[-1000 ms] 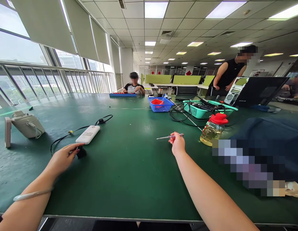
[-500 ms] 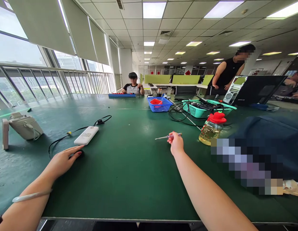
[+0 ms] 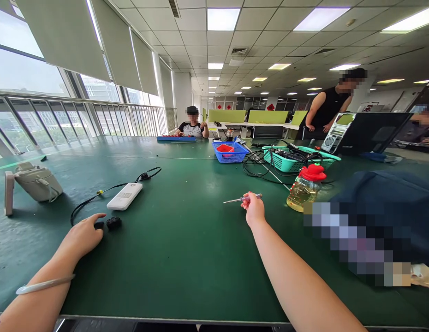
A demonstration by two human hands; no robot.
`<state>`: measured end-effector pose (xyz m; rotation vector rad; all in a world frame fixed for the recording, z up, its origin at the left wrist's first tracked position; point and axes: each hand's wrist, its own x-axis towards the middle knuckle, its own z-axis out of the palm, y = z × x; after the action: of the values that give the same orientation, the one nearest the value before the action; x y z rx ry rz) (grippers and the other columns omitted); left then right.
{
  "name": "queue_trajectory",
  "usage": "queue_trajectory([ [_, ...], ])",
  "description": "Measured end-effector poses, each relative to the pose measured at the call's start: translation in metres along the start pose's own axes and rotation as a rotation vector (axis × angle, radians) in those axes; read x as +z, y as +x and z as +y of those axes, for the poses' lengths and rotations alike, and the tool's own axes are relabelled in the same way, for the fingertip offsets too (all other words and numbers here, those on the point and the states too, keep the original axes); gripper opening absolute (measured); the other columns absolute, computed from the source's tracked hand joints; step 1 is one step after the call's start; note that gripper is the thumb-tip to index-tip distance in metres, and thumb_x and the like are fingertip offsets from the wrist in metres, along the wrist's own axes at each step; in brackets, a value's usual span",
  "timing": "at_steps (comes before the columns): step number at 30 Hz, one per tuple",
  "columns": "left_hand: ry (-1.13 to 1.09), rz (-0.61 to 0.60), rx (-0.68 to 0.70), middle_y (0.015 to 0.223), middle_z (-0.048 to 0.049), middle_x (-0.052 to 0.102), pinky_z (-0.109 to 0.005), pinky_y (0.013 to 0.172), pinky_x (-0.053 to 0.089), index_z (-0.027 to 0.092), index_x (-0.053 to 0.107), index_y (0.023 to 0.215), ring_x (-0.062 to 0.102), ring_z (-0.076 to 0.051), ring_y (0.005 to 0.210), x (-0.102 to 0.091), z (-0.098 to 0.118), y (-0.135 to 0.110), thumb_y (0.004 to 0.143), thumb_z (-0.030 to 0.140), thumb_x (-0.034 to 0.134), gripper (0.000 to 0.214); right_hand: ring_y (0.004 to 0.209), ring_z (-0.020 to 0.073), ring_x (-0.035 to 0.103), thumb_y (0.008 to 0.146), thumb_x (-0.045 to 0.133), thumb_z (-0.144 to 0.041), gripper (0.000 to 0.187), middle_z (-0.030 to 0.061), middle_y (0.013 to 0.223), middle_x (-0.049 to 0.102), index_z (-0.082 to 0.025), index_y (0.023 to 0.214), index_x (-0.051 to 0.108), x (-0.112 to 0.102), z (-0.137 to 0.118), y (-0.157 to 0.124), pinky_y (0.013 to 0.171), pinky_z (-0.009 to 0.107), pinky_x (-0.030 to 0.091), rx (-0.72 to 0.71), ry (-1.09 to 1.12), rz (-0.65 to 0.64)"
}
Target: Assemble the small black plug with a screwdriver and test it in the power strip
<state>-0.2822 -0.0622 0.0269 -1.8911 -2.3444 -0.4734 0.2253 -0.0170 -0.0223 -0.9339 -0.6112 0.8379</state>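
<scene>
My left hand (image 3: 83, 236) rests low over the table at the left, index finger stretched out and thumb apart from it. Something dark shows between that finger and thumb; whether it is touched cannot be told. Just right of the fingertips lies a small black block-like object (image 3: 114, 223). Behind it is a white power bank (image 3: 125, 196), with a black cable (image 3: 115, 185) running past it towards my left hand. My right hand (image 3: 254, 208) is closed around the handle of a screwdriver (image 3: 235, 200), its thin metal shaft pointing left above the green table (image 3: 187, 267).
A jar with a red lid (image 3: 304, 189) stands beyond my right hand. Behind are a teal basket (image 3: 283, 160) of cables and a blue basket (image 3: 230, 154). A dark bag (image 3: 384, 198) lies right, a beige case (image 3: 38, 182) left. Two people are across the table.
My left hand has drawn back to the left, uncovering the small black object. My right hand keeps the screwdriver in nearly the same place.
</scene>
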Motion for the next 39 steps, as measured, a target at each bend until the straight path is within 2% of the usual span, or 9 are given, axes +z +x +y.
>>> queue_trajectory([
  [3, 0.098, -0.098, -0.046, 0.119, -0.0169, 0.067, -0.039, 0.086, 0.05, 0.012, 0.05, 0.135, 0.062, -0.032, 0.11, -0.004, 0.005, -0.002, 0.073, 0.027, 0.047, 0.063, 0.037, 0.0085, 0.039, 0.074, 0.065, -0.042, 0.028, -0.0064, 0.042, 0.045, -0.021, 0.06, 0.054, 0.0, 0.001, 0.0, 0.042, 0.025, 0.04, 0.0, -0.002, -0.004],
  [5, 0.125, -0.124, -0.049, 0.125, -0.0203, 0.063, -0.042, 0.092, 0.047, 0.008, 0.047, 0.137, 0.059, -0.034, 0.115, -0.005, 0.006, -0.002, 0.081, 0.031, 0.042, 0.061, 0.037, 0.0085, 0.039, 0.075, 0.064, -0.042, 0.028, -0.0066, 0.042, 0.044, -0.021, 0.06, 0.053, -0.001, 0.001, 0.0, 0.042, 0.025, 0.04, -0.001, -0.001, -0.007],
  [8, 0.09, -0.112, -0.011, 0.124, -0.0186, 0.063, -0.043, 0.095, 0.045, 0.01, 0.046, 0.137, 0.058, -0.034, 0.116, -0.006, 0.006, -0.003, 0.087, 0.032, 0.036, 0.056, 0.036, 0.0085, 0.039, 0.076, 0.063, -0.041, 0.028, -0.0065, 0.042, 0.045, -0.021, 0.059, 0.052, 0.0, 0.0, -0.001, 0.042, 0.025, 0.039, -0.002, 0.001, -0.009],
  [13, -0.121, 0.063, 0.128, 0.126, -0.0099, 0.063, -0.035, 0.096, 0.045, 0.017, 0.042, 0.137, 0.058, -0.025, 0.116, -0.012, 0.015, -0.01, 0.086, 0.038, 0.039, 0.056, 0.037, 0.0081, 0.039, 0.075, 0.064, -0.04, 0.027, -0.0063, 0.041, 0.045, -0.021, 0.059, 0.053, 0.001, -0.002, -0.002, 0.042, 0.024, 0.039, 0.004, 0.004, -0.001],
  [16, -0.2, 0.014, 0.219, 0.127, -0.0047, 0.064, -0.032, 0.096, 0.045, 0.019, 0.037, 0.141, 0.06, -0.023, 0.113, -0.015, 0.023, -0.015, 0.084, 0.041, 0.04, 0.06, 0.037, 0.0077, 0.038, 0.074, 0.064, -0.039, 0.026, -0.0063, 0.041, 0.044, -0.02, 0.059, 0.054, 0.001, -0.002, -0.002, 0.042, 0.023, 0.039, 0.007, 0.008, 0.0],
  [21, -0.173, -0.051, 0.299, 0.129, 0.0002, 0.064, -0.033, 0.098, 0.044, 0.024, 0.038, 0.141, 0.059, -0.023, 0.113, -0.011, 0.027, -0.016, 0.085, 0.04, 0.038, 0.058, 0.037, 0.0077, 0.038, 0.074, 0.065, -0.04, 0.027, -0.0063, 0.04, 0.045, -0.02, 0.058, 0.054, 0.001, -0.002, -0.003, 0.041, 0.023, 0.039, 0.009, 0.01, 0.0],
  [26, -0.144, 0.006, 0.352, 0.135, -0.0045, 0.059, -0.037, 0.102, 0.041, 0.022, 0.038, 0.141, 0.055, -0.025, 0.121, -0.004, 0.026, -0.012, 0.088, 0.042, 0.035, 0.056, 0.037, 0.0078, 0.039, 0.074, 0.064, -0.039, 0.027, -0.0062, 0.041, 0.045, -0.02, 0.059, 0.054, 0.001, -0.002, -0.002, 0.042, 0.023, 0.039, 0.011, 0.012, -0.001],
  [35, -0.13, -0.083, 0.359, 0.13, 0.0013, 0.063, -0.041, 0.098, 0.045, 0.028, 0.033, 0.144, 0.06, -0.026, 0.116, 0.003, 0.024, -0.007, 0.087, 0.042, 0.036, 0.059, 0.038, 0.0076, 0.039, 0.073, 0.064, -0.039, 0.025, -0.0064, 0.04, 0.045, -0.02, 0.059, 0.055, 0.0, 0.001, -0.002, 0.042, 0.022, 0.038, 0.019, 0.012, -0.009],
  [39, -0.139, -0.118, 0.364, 0.129, -0.0039, 0.063, -0.043, 0.099, 0.044, 0.024, 0.03, 0.147, 0.06, -0.029, 0.115, 0.007, 0.02, -0.003, 0.087, 0.042, 0.034, 0.064, 0.037, 0.0076, 0.038, 0.073, 0.064, -0.039, 0.025, -0.0063, 0.04, 0.045, -0.02, 0.059, 0.055, 0.0, 0.0, -0.002, 0.041, 0.022, 0.037, 0.02, 0.01, -0.008],
])
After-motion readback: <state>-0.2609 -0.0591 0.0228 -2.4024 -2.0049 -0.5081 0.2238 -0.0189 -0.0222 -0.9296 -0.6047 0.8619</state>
